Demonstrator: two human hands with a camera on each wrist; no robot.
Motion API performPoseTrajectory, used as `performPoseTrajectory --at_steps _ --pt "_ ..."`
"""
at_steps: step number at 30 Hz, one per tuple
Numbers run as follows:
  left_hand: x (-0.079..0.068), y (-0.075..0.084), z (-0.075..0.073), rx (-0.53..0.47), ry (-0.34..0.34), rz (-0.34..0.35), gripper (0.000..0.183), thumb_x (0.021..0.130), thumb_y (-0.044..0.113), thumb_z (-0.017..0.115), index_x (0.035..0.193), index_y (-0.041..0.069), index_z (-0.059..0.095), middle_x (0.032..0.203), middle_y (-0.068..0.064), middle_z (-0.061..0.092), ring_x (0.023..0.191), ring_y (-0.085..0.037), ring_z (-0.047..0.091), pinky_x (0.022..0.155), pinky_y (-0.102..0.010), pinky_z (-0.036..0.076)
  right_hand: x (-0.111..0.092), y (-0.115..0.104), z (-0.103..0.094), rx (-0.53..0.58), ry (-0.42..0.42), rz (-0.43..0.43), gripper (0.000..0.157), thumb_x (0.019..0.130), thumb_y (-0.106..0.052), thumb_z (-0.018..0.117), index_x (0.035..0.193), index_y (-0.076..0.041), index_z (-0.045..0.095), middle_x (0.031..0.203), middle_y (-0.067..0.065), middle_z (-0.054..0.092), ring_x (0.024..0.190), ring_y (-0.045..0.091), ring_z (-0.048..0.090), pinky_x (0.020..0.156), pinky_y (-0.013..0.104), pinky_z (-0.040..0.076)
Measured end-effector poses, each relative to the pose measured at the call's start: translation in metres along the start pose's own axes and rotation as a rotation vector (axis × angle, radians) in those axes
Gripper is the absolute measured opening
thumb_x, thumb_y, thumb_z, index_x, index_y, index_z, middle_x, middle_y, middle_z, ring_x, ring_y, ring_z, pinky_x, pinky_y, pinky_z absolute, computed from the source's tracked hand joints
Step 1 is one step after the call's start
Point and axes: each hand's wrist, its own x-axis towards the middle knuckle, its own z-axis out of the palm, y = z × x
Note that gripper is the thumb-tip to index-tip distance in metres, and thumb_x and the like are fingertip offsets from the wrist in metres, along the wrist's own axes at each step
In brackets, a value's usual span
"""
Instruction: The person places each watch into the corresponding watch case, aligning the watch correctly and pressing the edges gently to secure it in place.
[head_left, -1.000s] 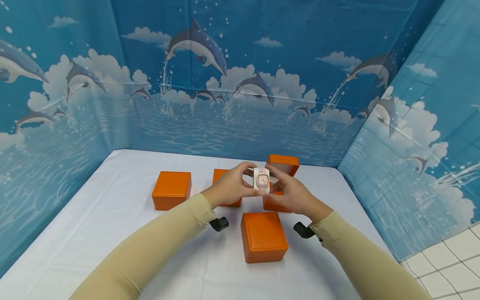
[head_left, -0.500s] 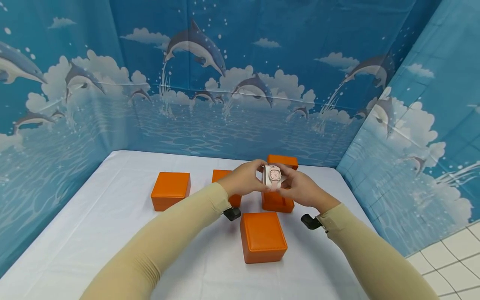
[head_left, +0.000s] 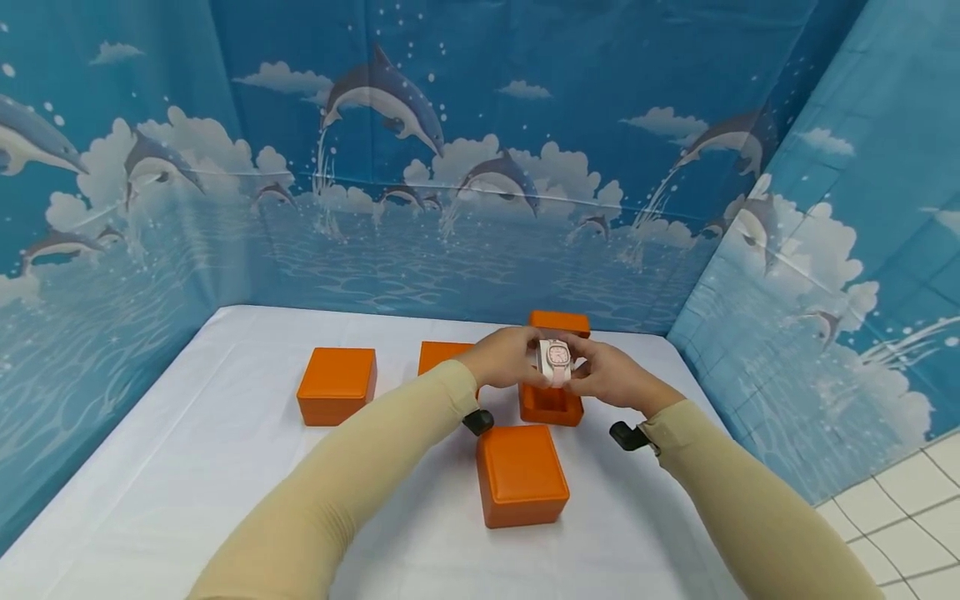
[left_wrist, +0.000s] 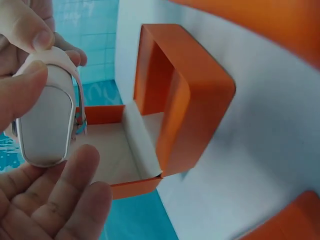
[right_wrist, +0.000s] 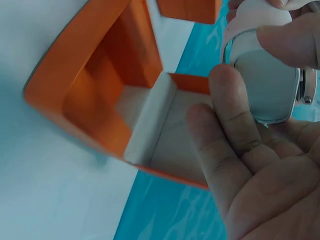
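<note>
In the head view, a pink wristwatch (head_left: 557, 355) with a squarish dial is wrapped round a white cushion (left_wrist: 45, 125). My left hand (head_left: 504, 357) grips the cushion from the left, thumb and fingers at its side. Opposite it, my right hand (head_left: 609, 373) holds the right side with thumb and fingertips. Both hands keep the watch raised, dial toward the head camera, over an orange watch box (head_left: 551, 410) whose hinged lid (head_left: 560, 322) stands up behind. The wrist views show the box's hollow base and the lid's pale lining (right_wrist: 175, 135).
Closed orange boxes stand around: one at the left (head_left: 337, 383), one partly behind the left forearm (head_left: 442, 354), and one in front (head_left: 522, 475). A white cloth (head_left: 247, 442) covers the table. Behind hangs a blue dolphin curtain (head_left: 420, 258).
Both hands have carried the watch on its cushion rightward, from beside the open box to over it. In the last half second it has dropped slightly in view. The boxes stay put.
</note>
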Motion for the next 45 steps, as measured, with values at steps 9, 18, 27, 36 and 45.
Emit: performPoseTrajectory --at_steps 9,18,27,36,45 --pt "0.014 -0.008 0.007 0.037 -0.041 0.002 0.077 0.09 0.041 0.085 0.154 0.014 0.052 0.145 -0.004 0.062 0.127 -0.019 0.062 0.11 -0.038 0.053 0.01 0.017 0.004 -0.005 -0.013 0.017 0.082 0.098 -0.01 0.071 0.167 -0.005 0.026 0.149 0.026 0.051 0.105 0.027 0.068 0.087 0.038 0.061" --pt "0.033 -0.019 0.017 0.063 -0.067 -0.02 0.079 0.086 0.041 0.088 0.152 0.013 0.054 0.14 -0.002 0.066 0.12 -0.016 0.065 0.106 -0.036 0.055 0.019 0.028 0.006 -0.024 -0.014 0.067 0.084 0.097 -0.012 0.074 0.167 -0.005 0.027 0.151 0.024 0.053 0.117 0.032 0.067 0.096 0.041 0.061" --pt "0.041 -0.025 0.023 0.159 -0.079 -0.028 0.054 0.091 0.039 0.084 0.136 0.014 0.067 0.121 0.002 0.073 0.101 -0.013 0.066 0.094 -0.032 0.058 0.025 0.037 0.014 -0.087 -0.006 0.069 0.076 0.095 -0.014 0.074 0.162 -0.005 0.038 0.138 0.023 0.062 0.101 0.027 0.064 0.08 0.036 0.059" --pt "0.043 -0.034 0.031 0.187 -0.121 0.01 0.012 0.1 0.025 0.074 0.106 0.017 0.08 0.082 0.008 0.065 0.074 -0.011 0.056 0.071 -0.023 0.048 0.034 0.043 0.026 -0.144 0.027 0.082 0.06 0.1 -0.006 0.062 0.158 -0.006 0.047 0.144 0.018 0.065 0.129 0.032 0.065 0.102 0.046 0.058" --pt "0.042 -0.032 0.035 0.166 -0.136 -0.039 0.029 0.101 0.033 0.073 0.127 0.021 0.077 0.116 0.006 0.075 0.097 -0.01 0.064 0.095 -0.028 0.057 0.02 0.044 0.02 -0.074 -0.091 0.067 0.083 0.092 -0.015 0.077 0.165 -0.013 0.036 0.137 0.012 0.066 0.111 0.023 0.062 0.088 0.038 0.058"
